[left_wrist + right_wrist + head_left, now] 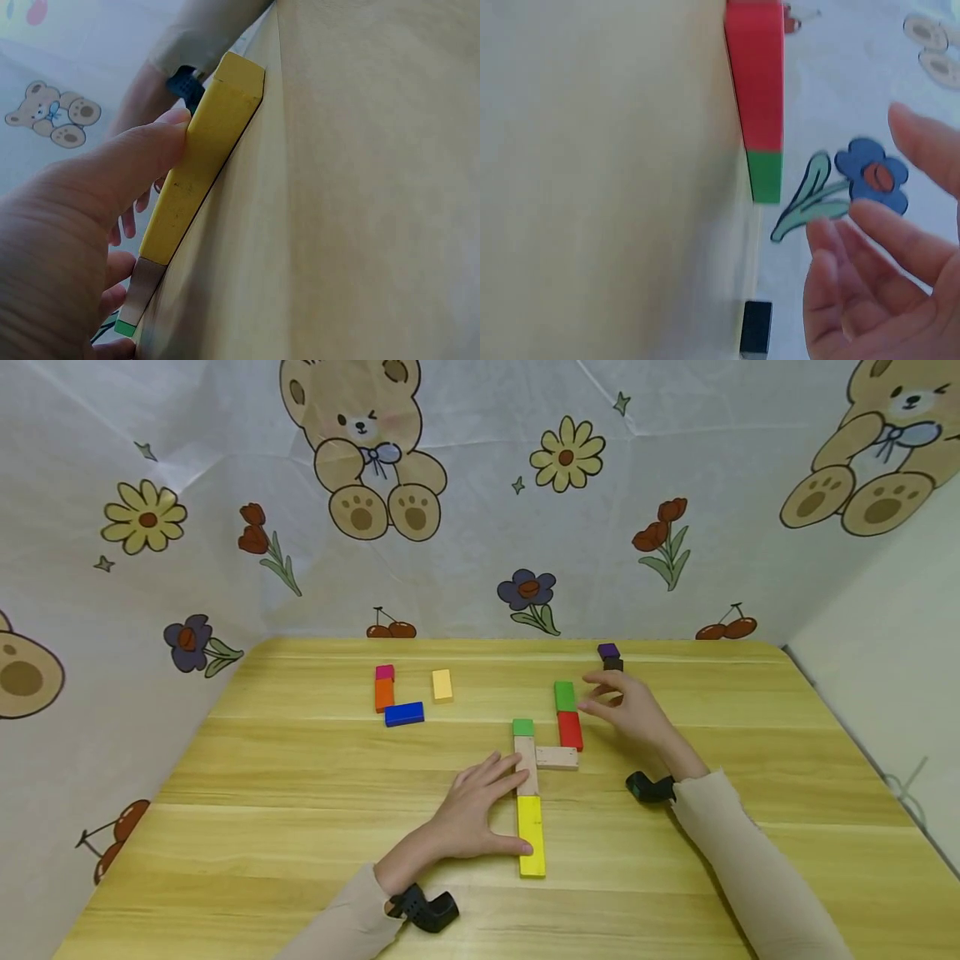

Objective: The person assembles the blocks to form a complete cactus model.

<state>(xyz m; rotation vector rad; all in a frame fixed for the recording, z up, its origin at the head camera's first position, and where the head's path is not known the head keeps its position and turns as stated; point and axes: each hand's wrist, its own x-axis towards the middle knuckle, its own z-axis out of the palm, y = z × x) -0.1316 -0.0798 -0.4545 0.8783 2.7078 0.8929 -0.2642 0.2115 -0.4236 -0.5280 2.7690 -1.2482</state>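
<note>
My left hand (pixel 468 810) rests over a straight row of blocks. Its thumb touches the long yellow block (pixel 531 818), and the fingertips lie on the plain wooden block (pixel 526 752) beyond it. A small green block (pixel 522 727) tops that row. Jutting right from the row is a second plain wooden block (pixel 557 757), with a red block (pixel 570 731) and a green block (pixel 564 696) in line behind it. My right hand (pixel 630 706), fingers loosely bent and holding nothing, hovers just right of this green block. In the right wrist view, a gap separates its fingertips from the red block (pixel 757 82).
A black block (pixel 613 666) and a purple block (pixel 608 651) sit near the table's back edge, beyond the right hand. Farther left lie pink (pixel 385 672), orange (pixel 384 695), blue (pixel 404 714) and pale yellow (pixel 442 686) blocks. A patterned cloth (pixel 465 577) hangs behind the table.
</note>
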